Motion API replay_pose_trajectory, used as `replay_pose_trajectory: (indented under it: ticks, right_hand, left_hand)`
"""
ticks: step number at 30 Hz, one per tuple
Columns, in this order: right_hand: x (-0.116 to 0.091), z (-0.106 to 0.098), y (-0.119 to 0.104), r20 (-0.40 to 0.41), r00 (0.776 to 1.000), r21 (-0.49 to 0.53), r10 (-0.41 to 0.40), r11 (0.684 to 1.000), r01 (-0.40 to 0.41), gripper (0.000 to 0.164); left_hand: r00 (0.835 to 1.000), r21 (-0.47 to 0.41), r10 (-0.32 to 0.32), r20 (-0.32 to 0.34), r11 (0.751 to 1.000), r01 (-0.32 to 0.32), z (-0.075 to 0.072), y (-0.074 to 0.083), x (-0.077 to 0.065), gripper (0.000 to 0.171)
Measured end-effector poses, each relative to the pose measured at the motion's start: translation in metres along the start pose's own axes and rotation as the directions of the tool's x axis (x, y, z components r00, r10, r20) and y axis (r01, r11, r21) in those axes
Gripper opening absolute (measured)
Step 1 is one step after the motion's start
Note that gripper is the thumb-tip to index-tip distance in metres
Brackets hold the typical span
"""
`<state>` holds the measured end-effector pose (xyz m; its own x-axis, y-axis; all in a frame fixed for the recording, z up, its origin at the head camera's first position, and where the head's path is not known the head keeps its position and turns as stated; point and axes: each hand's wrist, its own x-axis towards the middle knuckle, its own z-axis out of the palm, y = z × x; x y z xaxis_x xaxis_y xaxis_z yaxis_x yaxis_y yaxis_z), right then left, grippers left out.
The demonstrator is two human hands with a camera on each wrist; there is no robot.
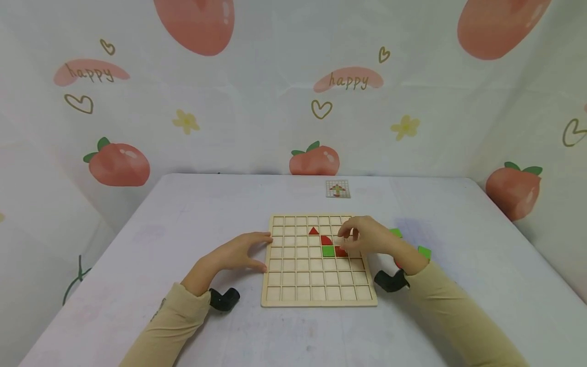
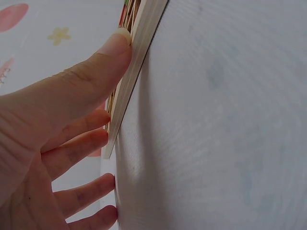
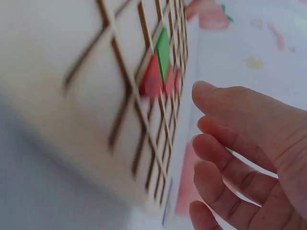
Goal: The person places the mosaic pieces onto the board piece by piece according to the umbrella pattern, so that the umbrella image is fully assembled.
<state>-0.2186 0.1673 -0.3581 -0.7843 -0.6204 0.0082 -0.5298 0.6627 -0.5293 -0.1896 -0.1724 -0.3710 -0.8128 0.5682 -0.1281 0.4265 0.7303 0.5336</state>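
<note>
A wooden grid board (image 1: pixel 302 279) lies on the white table. My left hand (image 1: pixel 236 251) is at the board's left edge with fingers extended; in the left wrist view the thumb (image 2: pixel 117 43) rests against the rim. On the grid sit a red triangle (image 1: pixel 314 231), a red piece with a curved side (image 1: pixel 325 240), a green square (image 1: pixel 328 251) and a second red piece (image 1: pixel 340 252), partly covered by my right hand. That right hand (image 1: pixel 369 235) hovers over the board's right side, fingers loosely bent. The right wrist view (image 3: pixel 240 143) shows nothing between thumb and fingers.
A small card (image 1: pixel 338 189) with a coloured grid picture lies behind the board. Right of the board are green pieces (image 1: pixel 424 252), (image 1: pixel 396 232) and a red piece (image 1: pixel 397 264) mostly hidden by my right wrist. A printed cloth (image 1: pixel 257 102) hangs behind the table.
</note>
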Motion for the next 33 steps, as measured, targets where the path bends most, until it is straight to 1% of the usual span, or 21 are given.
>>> replay_pose_trajectory:
  ticks: [5,8,13,16,22,29,33]
  right_hand:
    - [-0.014,-0.019,0.02,-0.059,0.996,-0.021,0.068,0.997,-0.069,0.021]
    - [-0.025,-0.03,0.033,-0.084,0.993,-0.036,0.089,0.995,-0.092,0.022]
    - [-0.042,-0.043,0.05,-0.104,0.983,-0.039,0.155,0.986,-0.159,0.025]
    - [-0.05,-0.048,0.059,-0.105,0.978,-0.027,0.178,0.983,-0.182,0.027]
    - [-0.058,-0.052,0.073,-0.073,0.972,-0.015,0.225,0.974,-0.226,0.031]
    - [-0.059,-0.051,0.083,0.001,0.955,0.019,0.298,0.954,-0.298,0.037]
    - [-0.059,-0.049,0.086,0.022,0.947,0.018,0.321,0.947,-0.321,0.036]
  left_hand:
    - [1.0,0.007,-0.005,-0.001,1.0,0.005,-0.002,0.001,-0.001,0.07]
    - [1.0,0.005,-0.005,0.004,1.0,0.005,-0.002,0.002,-0.001,0.07]
    - [1.0,0.0,-0.008,0.006,1.0,0.008,-0.002,0.002,-0.002,0.07]
    - [1.0,0.002,-0.005,0.004,1.0,0.005,-0.002,0.001,-0.001,0.07]
    - [1.0,0.015,0.013,0.005,1.0,-0.013,0.0,-0.001,0.0,0.07]
    - [1.0,0.027,0.03,-0.004,0.999,-0.03,-0.001,0.001,-0.001,0.069]
    - [1.0,0.001,0.023,-0.001,1.0,-0.023,0.0,-0.001,-0.001,0.071]
